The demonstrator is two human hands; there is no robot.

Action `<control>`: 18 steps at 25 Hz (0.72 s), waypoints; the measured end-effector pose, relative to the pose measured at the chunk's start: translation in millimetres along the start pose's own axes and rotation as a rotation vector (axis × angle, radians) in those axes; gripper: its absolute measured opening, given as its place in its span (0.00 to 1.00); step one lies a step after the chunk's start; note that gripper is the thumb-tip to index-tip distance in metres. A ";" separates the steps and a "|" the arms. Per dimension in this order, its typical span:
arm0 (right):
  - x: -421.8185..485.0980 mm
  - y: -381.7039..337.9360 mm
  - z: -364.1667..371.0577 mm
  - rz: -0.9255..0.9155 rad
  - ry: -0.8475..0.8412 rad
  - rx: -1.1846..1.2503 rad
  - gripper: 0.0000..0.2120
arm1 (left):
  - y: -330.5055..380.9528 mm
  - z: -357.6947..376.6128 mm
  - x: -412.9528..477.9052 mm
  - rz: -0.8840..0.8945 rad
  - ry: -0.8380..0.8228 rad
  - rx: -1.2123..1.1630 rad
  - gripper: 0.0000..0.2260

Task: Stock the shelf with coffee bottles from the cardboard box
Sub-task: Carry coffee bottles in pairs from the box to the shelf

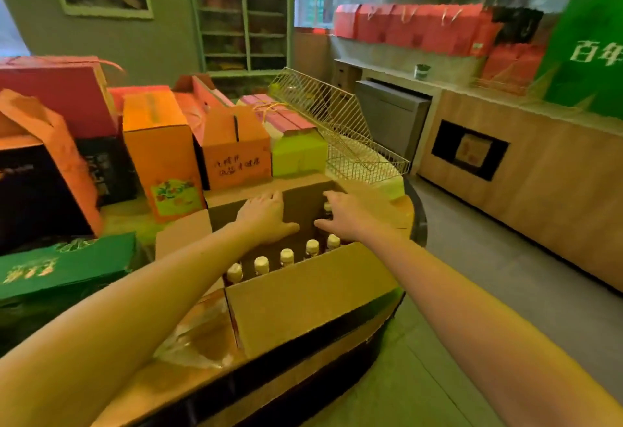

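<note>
An open cardboard box (313,295) stands on a low round display stand (303,369) in front of me. Inside it, several dark coffee bottles with cream caps (287,257) stand upright along the near side. My left hand (266,215) hovers over the middle of the box, fingers spread, palm down. My right hand (338,214) reaches into the far right part of the box, fingers apart, beside a bottle cap (327,206). Neither hand holds a bottle. A wire shelf basket (340,129) sits tilted just behind the box.
Orange, red, pink and green gift boxes (161,153) crowd the stand to the left and behind. A green bag (64,264) lies at the left. A wooden counter (526,170) with red bags (418,26) runs along the right, with grey floor between. A tall cabinet (242,25) stands at the back.
</note>
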State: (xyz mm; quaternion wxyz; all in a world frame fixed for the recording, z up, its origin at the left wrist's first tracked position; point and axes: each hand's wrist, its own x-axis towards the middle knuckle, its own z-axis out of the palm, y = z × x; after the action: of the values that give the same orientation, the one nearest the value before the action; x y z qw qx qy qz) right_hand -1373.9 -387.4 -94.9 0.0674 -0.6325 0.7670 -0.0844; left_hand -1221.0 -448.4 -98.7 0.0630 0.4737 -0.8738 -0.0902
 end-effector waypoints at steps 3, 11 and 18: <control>56.4 11.4 33.6 -0.117 -0.071 -0.008 0.33 | -18.1 27.4 35.5 -0.103 -0.029 0.024 0.36; 146.5 21.3 128.7 -0.384 -0.453 0.110 0.33 | -70.8 108.1 68.0 -0.401 -0.232 -0.147 0.39; 162.3 31.9 178.7 -0.397 -0.660 0.268 0.35 | -87.1 157.7 70.8 -0.410 -0.322 -0.321 0.41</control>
State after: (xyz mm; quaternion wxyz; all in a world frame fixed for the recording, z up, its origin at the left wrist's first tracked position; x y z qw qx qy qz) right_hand -1398.0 -548.6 -275.7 0.3742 -0.7468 0.5496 0.0123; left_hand -1219.1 -539.0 -269.8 -0.0220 0.6038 -0.7333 -0.3118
